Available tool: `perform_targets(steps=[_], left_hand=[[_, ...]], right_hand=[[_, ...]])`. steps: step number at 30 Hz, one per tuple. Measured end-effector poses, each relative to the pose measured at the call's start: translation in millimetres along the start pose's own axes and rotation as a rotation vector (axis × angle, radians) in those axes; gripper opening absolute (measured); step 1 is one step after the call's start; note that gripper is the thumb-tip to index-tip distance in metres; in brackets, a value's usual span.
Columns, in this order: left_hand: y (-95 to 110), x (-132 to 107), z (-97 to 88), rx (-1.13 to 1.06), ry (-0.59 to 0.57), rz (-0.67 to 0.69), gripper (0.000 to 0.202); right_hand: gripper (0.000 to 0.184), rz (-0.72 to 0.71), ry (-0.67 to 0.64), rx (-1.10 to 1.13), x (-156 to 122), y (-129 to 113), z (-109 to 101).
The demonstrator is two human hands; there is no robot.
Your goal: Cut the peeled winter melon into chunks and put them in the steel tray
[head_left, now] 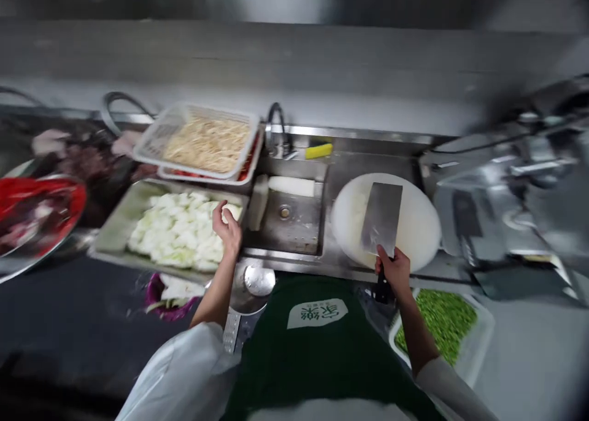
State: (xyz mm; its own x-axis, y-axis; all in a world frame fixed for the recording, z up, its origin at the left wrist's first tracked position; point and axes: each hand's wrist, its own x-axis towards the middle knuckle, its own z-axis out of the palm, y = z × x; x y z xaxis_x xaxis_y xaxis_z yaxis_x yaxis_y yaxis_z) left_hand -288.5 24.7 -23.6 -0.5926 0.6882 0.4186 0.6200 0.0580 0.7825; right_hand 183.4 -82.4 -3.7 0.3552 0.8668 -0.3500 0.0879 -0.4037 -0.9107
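My right hand (394,272) is wrapped round the black handle of a cleaver (383,215). The broad blade lies flat-side up over a round white cutting board (421,224); whether it touches the board is hard to tell. My left hand (227,227) is over the right end of a metal tray (120,215), thumb and fingers apart and slightly curled, with nothing visible in it. Chopped white vegetable pieces (177,231) fill much of that tray. Between my hands, a long white radish (291,186) and a second pale, long piece (259,203) lie in the sink (304,231).
A white basket of bean sprouts (209,142) sits atop another basket behind the tray. A faucet (277,126) and a yellow-handled item (318,151) stand behind the sink. Chopped greens (442,323) fill a tub at lower right. A metal bowl (251,286) stands below the sink edge.
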Motion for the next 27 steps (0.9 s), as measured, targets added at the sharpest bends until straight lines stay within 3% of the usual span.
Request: perform_targets(steps=[2,4,6,8,11,14,18,23,27], left_hand=[[34.0,-26.8,52.1,-0.046,-0.224,0.120,0.047],[68.3,-68.0,105.3,-0.078,-0.540,0.266,0.053],[101.1,-117.7,156.0,-0.064,-0.882,0.436,0.072],[130.4,-164.3,202.3,0.016,-1.123,0.588,0.099],[166.1,-205.8,261.3,0.169,-1.194,0.664,0.122],[189.5,-210.8,304.4,0.232,-1.182,0.703,0.124],[197.4,-198.5,329.2,0.226,-1.261,0.811,0.116],[196.3,-202.8,328.7,0.214,-1.217,0.773,0.107],[199.6,-214.1,330.1,0.168,-1.136,0.690,0.097]], right_hand=[[0.058,0.066,0.176,0.007,2.7,26.0,-51.6],[0.057,0.120,0.286,-0.049,5.0,52.4,-95.0],[0.051,0.151,0.339,-0.154,8.3,75.8,-126.9],[0.045,0.167,0.345,-0.252,14.2,93.3,-146.0],[0.038,0.187,0.309,-0.320,30.8,105.1,-154.1],[0.033,0.203,0.225,-0.308,58.2,101.3,-148.8],[0.027,0.251,0.063,-0.290,103.1,83.6,-133.8],[0.022,0.171,-0.143,-0.288,145.4,57.4,-101.7],[0.017,0.096,-0.268,-0.264,155.9,44.8,-63.5]])
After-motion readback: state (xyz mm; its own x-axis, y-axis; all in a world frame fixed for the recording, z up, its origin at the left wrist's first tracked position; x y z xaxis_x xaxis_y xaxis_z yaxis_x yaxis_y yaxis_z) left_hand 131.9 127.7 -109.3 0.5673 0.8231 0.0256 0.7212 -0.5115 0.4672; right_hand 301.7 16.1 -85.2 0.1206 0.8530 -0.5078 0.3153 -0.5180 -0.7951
